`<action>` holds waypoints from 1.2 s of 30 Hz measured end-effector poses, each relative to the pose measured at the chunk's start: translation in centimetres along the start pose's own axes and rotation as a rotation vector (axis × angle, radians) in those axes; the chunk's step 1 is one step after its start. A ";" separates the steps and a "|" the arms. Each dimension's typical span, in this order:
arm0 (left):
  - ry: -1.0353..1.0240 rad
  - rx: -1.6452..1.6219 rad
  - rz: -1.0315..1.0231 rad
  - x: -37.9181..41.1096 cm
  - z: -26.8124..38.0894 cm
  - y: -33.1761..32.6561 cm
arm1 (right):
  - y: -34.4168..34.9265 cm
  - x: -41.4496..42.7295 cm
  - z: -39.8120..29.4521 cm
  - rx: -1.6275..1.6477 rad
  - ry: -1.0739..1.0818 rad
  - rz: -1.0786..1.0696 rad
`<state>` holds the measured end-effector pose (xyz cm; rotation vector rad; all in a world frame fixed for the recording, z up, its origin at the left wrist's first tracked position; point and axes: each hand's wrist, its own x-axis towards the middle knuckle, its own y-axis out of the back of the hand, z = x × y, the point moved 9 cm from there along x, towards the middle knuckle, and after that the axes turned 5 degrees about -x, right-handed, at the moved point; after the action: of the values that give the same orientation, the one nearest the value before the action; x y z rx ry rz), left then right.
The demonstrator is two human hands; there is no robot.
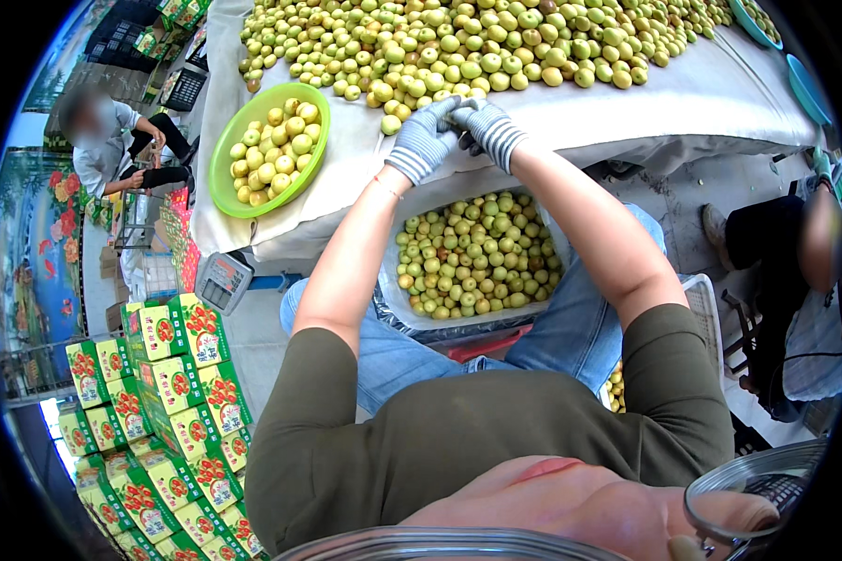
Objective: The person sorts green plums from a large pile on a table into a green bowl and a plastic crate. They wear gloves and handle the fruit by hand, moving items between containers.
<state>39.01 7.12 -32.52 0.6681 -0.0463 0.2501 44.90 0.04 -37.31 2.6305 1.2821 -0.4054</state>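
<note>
A large heap of yellow-green jujubes point(463, 49) covers the far part of a cloth-covered table. At the near edge of the heap, my left hand point(424, 140) and my right hand point(490, 126) meet, both in grey-and-white striped gloves. Their fingers are bent and close together; whether fruit is held between them is hidden. To the left of my hands a lime-green plastic bowl point(217, 165), part full of jujubes, rests tilted on the cloth. Below my forearms, between my knees, stands a lined container point(391, 280) filled with jujubes.
A digital scale point(224, 282) sits by the table's left corner. Printed fruit cartons point(175, 400) are stacked at lower left. One person point(105, 140) sits at far left, another point(779, 238) at far right. Blue basins point(808, 90) lie at the table's right end.
</note>
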 end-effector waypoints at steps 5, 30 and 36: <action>-0.090 0.129 0.032 5.6 -0.9 -0.8 | 3.7 -1.1 -3.2 -0.928 0.149 0.136; 0.043 0.773 0.127 4.3 -4.4 6.8 | 2.9 -2.2 -2.5 -1.345 0.081 -0.064; -0.008 0.794 0.816 -7.2 -7.0 28.4 | 0.5 -1.7 -2.3 -1.372 0.058 -0.069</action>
<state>24.86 31.44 -21.65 1.4241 -0.2367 1.0871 44.68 -0.86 -34.59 1.4176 1.0385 0.4348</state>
